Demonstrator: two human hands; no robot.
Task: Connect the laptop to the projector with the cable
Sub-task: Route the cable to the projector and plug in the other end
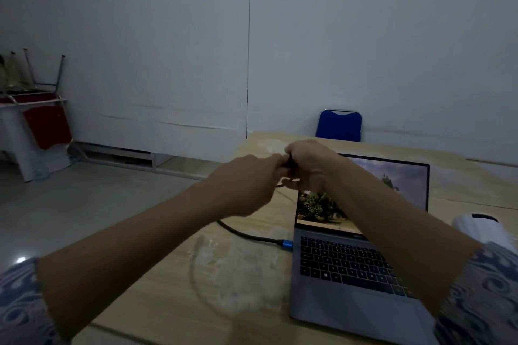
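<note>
Both forearms extend forward over the surface [173, 302] and converge above the laptop's far left corner. The left hand [252, 185] and the right hand [307, 168] meet knuckle to knuckle. The fingers [291, 183] of both hands are curled together on a dark section of the cable [246, 234], which shows between them as a thin dark strip.

Below the fingers, the cable emerges from under the left wrist and runs along the surface toward the laptop [361, 269]. Its long axis lies left to right. It ends in a blue connector [286, 244] that points at the laptop's left edge and sits against it; whether it is seated in a port cannot be told.

The laptop stands open below and to the right of the fingers, its screen lit. No writing is legible. A white object [482, 230] lies beyond the right forearm. A blue chair [339, 126] stands beyond the fingers.
</note>
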